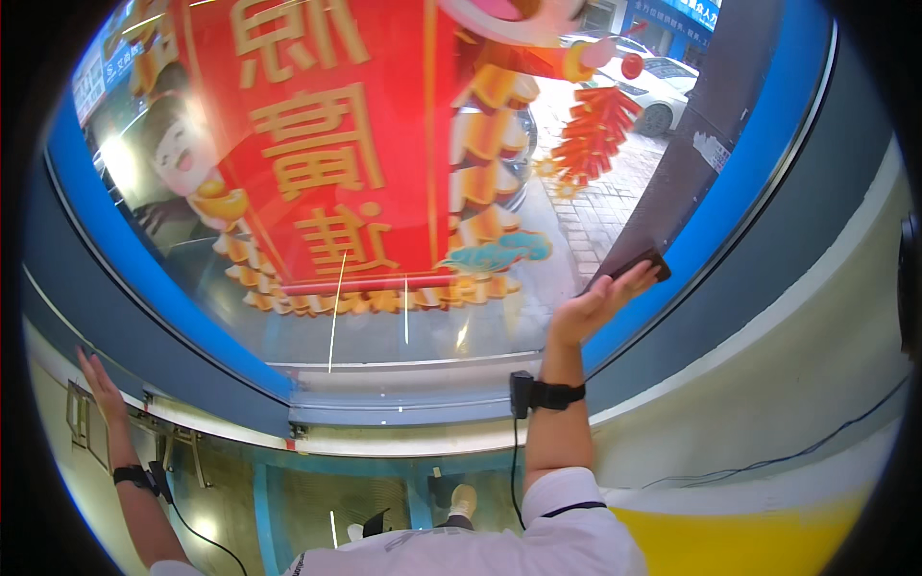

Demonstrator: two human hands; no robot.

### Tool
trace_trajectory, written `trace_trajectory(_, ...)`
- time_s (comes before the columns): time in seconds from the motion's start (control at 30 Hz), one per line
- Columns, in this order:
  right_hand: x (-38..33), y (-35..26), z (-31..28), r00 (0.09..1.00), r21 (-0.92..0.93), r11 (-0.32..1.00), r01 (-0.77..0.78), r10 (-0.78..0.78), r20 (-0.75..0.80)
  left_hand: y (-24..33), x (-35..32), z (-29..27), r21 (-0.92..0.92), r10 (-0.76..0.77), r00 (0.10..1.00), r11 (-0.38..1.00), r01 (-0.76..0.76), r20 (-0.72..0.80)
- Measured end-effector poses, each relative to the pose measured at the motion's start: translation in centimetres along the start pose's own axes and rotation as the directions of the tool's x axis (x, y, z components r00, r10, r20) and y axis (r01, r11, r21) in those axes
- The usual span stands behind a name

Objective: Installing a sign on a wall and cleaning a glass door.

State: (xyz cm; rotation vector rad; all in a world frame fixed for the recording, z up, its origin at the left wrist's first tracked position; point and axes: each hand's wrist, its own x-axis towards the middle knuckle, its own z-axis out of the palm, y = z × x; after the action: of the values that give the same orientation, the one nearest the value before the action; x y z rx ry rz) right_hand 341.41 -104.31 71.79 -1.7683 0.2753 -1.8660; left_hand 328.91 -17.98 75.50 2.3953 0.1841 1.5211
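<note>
My right hand (597, 305) is raised at the right side of the window, by its blue frame. It holds a thin, dark, flat slab (659, 263) whose ends show past the fingers; its exact kind cannot be made out. My left hand (104, 389) is out at the far left with fingers stretched, by the dark grey frame (96, 278), and nothing shows in it. Whether it touches the frame I cannot tell. In front of me is a glass pane bearing a large red and gold decoration (317, 144) with firecracker and child figures.
Black bands with small boxes and cables circle both wrists, the right one (552, 395) clearest. Beyond the glass are a white car (663, 86) and paving. Cables (768, 468) run along the pale wall at right, above a yellow area (749, 533). Metal handles (197, 456) sit lower left.
</note>
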Motion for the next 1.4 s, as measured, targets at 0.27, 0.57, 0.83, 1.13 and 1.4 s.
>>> trace_trajectory(0.27, -14.2, -26.6, 8.6, 0.934, 0.271, 0.944, 0.189, -0.258, 0.247, 0.4, 1.2, 0.8, 0.150, 0.256, 0.961, 0.959, -0.239, -0.109)
trace_trajectory(0.57, -27.0, -45.9, 13.8, 0.442, 0.426, 0.527, 0.735, -0.849, 0.288, 1.4, -1.9, 9.2, -0.183, -0.211, 0.930, 0.970, 0.161, -0.302)
trace_trajectory(0.83, -11.8, -26.7, 10.3, 0.718, 0.305, 0.763, 0.571, -0.643, 0.264, 4.3, -0.8, 10.1, -0.212, -0.292, 0.874, 0.951, 0.223, -0.388)
trace_trajectory(1.13, 14.2, -15.3, 5.0, 0.941, -0.672, 0.672, 0.312, -0.313, 0.124, 7.1, 0.1, 8.5, -0.131, -0.329, 0.796, 0.943, 0.306, -0.508)
trace_trajectory(1.4, -9.4, -42.3, 13.9, 0.567, 0.208, 0.655, 0.726, -0.742, 0.357, 6.6, -0.7, 6.8, -0.130, -0.233, 0.846, 0.972, 0.194, -0.480)
